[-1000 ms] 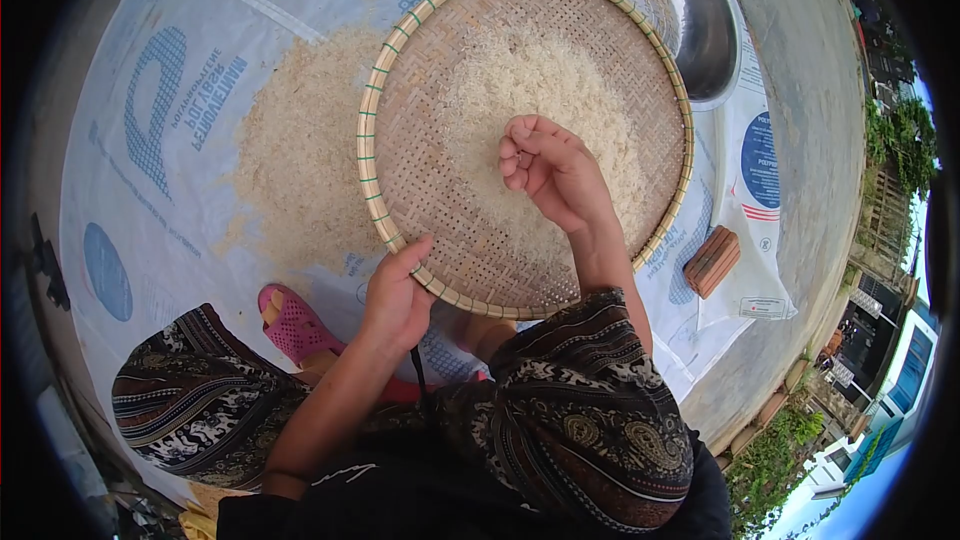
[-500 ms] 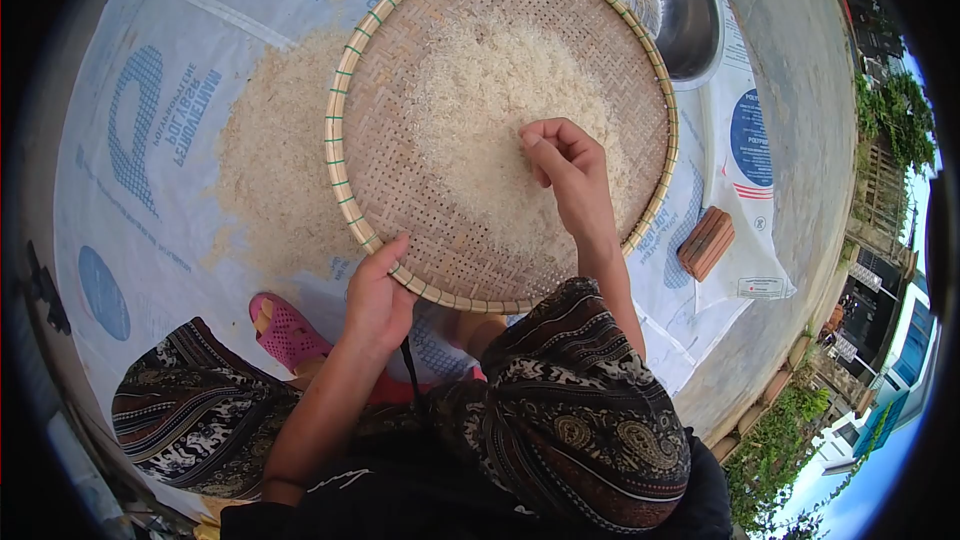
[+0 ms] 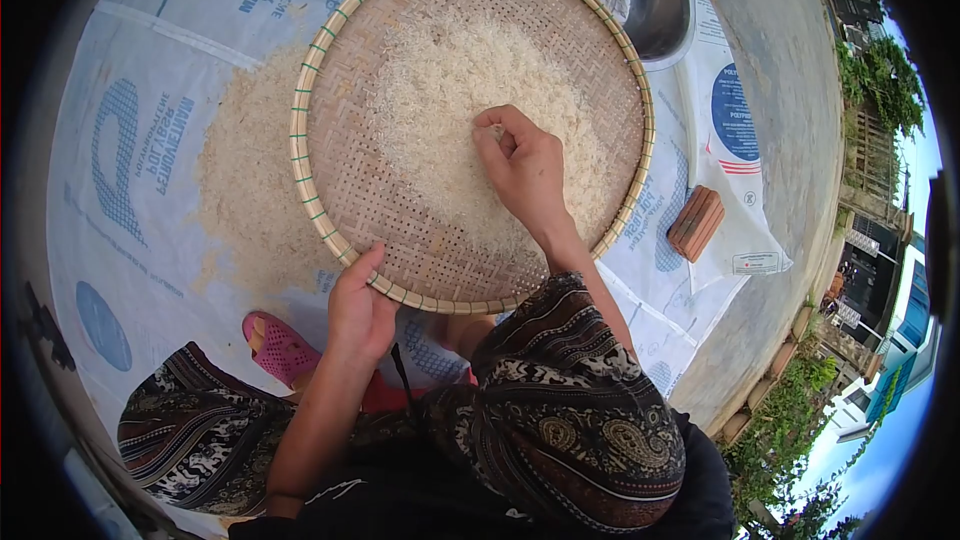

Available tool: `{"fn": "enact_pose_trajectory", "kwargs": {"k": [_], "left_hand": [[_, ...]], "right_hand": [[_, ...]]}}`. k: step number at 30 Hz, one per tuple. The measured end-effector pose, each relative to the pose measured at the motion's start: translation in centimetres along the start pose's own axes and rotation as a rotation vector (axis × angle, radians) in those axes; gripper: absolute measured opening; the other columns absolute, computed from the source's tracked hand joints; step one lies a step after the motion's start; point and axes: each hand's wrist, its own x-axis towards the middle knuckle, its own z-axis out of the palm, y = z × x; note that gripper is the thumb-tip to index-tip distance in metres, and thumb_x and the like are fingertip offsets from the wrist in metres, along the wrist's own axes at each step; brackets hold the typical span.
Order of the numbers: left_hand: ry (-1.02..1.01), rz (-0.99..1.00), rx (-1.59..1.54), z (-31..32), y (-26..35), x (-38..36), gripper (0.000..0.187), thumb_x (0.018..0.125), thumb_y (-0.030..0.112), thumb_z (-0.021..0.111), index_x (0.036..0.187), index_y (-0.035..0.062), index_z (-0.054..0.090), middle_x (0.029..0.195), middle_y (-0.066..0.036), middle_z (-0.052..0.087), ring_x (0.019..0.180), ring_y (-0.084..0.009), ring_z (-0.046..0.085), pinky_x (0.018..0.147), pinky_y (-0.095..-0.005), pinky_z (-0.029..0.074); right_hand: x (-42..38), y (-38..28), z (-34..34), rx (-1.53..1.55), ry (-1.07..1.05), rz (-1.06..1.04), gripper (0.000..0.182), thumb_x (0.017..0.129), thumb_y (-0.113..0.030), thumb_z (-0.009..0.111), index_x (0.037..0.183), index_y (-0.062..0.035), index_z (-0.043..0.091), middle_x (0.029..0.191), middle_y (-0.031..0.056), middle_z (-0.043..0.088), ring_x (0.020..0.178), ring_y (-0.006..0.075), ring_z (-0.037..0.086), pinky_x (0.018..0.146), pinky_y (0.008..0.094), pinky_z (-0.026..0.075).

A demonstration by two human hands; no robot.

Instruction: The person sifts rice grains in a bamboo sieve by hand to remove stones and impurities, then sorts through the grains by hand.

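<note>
Compared with a second ago, the right hand has turned knuckles-up and dropped onto the white rice near the middle of the round woven bamboo tray, fingers curled together, apparently pinching grains. At the tray's near rim the left hand clamps thumb-over-edge. Beyond the tray's far rim sits a steel bowl; husk-coloured grain lies left of it. A one-handed grip could let the tray tip, spilling rice.

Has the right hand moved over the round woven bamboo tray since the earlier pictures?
Yes. The right hand has lowered from the air onto the white rice, nearer the middle of the round woven bamboo tray.
</note>
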Motion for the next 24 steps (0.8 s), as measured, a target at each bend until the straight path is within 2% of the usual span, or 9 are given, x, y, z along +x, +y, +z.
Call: {"fn": "enact_pose_trajectory", "kwargs": {"k": [4, 7, 9, 10, 12, 13, 20, 22, 24], "left_hand": [[-0.007, -0.001, -0.010, -0.1, 0.0, 0.0, 0.043, 0.085, 0.015, 0.049, 0.123, -0.0006, 0.037, 0.120, -0.013, 0.048, 0.111, -0.0248, 0.046, 0.096, -0.0407, 0.035], [-0.014, -0.002, -0.015, 0.0, 0.0, -0.1, 0.043, 0.085, 0.015, 0.049, 0.123, -0.0004, 0.037, 0.120, -0.013, 0.048, 0.111, -0.0248, 0.046, 0.096, -0.0406, 0.035], [-0.017, 0.002, -0.021, 0.1, 0.1, -0.2, 0.042, 0.085, 0.015, 0.049, 0.123, -0.0003, 0.037, 0.119, -0.013, 0.048, 0.111, -0.0247, 0.046, 0.096, -0.0405, 0.035], [-0.020, 0.006, -0.026, 0.2, 0.1, -0.2, 0.042, 0.085, 0.015, 0.049, 0.122, -0.0002, 0.038, 0.119, -0.012, 0.049, 0.110, -0.0246, 0.047, 0.096, -0.0405, 0.035], [-0.014, 0.002, -0.023, 0.1, 0.1, -0.1, 0.042, 0.085, 0.015, 0.049, 0.122, -0.0003, 0.038, 0.118, -0.012, 0.049, 0.110, -0.0246, 0.047, 0.095, -0.0404, 0.036], [-0.007, -0.002, -0.020, 0.0, 0.1, -0.1, 0.041, 0.085, 0.015, 0.049, 0.122, -0.0003, 0.038, 0.118, -0.012, 0.049, 0.110, -0.0245, 0.047, 0.095, -0.0403, 0.036], [-0.006, 0.003, -0.016, 0.0, 0.1, -0.1, 0.041, 0.085, 0.015, 0.049, 0.122, -0.0010, 0.038, 0.118, -0.013, 0.049, 0.110, -0.0246, 0.047, 0.095, -0.0402, 0.036], [-0.022, 0.004, -0.023, 0.1, 0.1, -0.2, 0.042, 0.085, 0.014, 0.049, 0.122, -0.0010, 0.037, 0.118, -0.013, 0.049, 0.110, -0.0246, 0.047, 0.095, -0.0402, 0.036], [-0.016, 0.004, -0.017, 0.1, 0.1, -0.1, 0.042, 0.085, 0.014, 0.049, 0.122, -0.0009, 0.037, 0.119, -0.013, 0.049, 0.110, -0.0246, 0.047, 0.095, -0.0402, 0.036]], "right_hand": [[0.1, 0.0, 0.2, -0.006, 0.012, 0.015, 0.007, 0.076, -0.012, 0.058, 0.083, -0.0096, 0.058, 0.047, 0.0076, 0.048, 0.041, 0.0227, 0.048, 0.043, 0.0326, 0.036], [0.0, 0.6, 0.2, 0.018, 0.016, 0.005, 0.007, 0.076, -0.012, 0.058, 0.081, -0.0070, 0.057, 0.045, 0.0052, 0.045, 0.041, 0.0177, 0.046, 0.042, 0.0308, 0.035], [0.0, 1.2, -0.1, 0.305, -0.035, 0.073, 0.007, 0.078, -0.011, 0.056, 0.080, -0.0047, 0.055, 0.048, -0.0015, 0.042, 0.041, 0.0084, 0.039, 0.040, 0.0259, 0.031], [0.1, 1.1, -0.5, 0.305, -0.035, 0.073, 0.007, 0.078, -0.011, 0.056, 0.080, -0.0047, 0.055, 0.048, -0.0015, 0.042, 0.041, 0.0084, 0.039, 0.040, 0.0259, 0.031], [0.2, 0.8, -1.6, 0.915, -0.193, 0.383, 0.006, 0.081, -0.008, 0.052, 0.083, -0.0029, 0.054, 0.054, -0.0067, 0.038, 0.045, 0.0019, 0.030, 0.040, 0.0208, 0.025], [0.2, 1.1, -1.8, 1.071, -0.236, 0.403, 0.006, 0.082, -0.006, 0.049, 0.086, -0.0031, 0.052, 0.058, -0.0075, 0.037, 0.046, 0.0012, 0.027, 0.040, 0.0191, 0.021], [0.0, 2.3, -2.6, 1.368, -0.348, 0.462, 0.010, 0.085, -0.010, 0.043, 0.081, -0.0031, 0.049, 0.056, -0.0033, 0.037, 0.045, 0.0047, 0.031, 0.038, 0.0179, 0.021], [0.0, 2.9, -2.5, 1.627, -0.445, 0.336, 0.014, 0.086, -0.012, 0.040, 0.079, -0.0032, 0.049, 0.056, -0.0007, 0.041, 0.044, 0.0064, 0.033, 0.038, 0.0178, 0.024], [0.3, 3.1, -2.8, 1.611, -0.451, 0.307, 0.014, 0.086, -0.013, 0.041, 0.079, -0.0034, 0.049, 0.058, 0.0004, 0.044, 0.045, 0.0065, 0.035, 0.038, 0.0181, 0.025]]}}
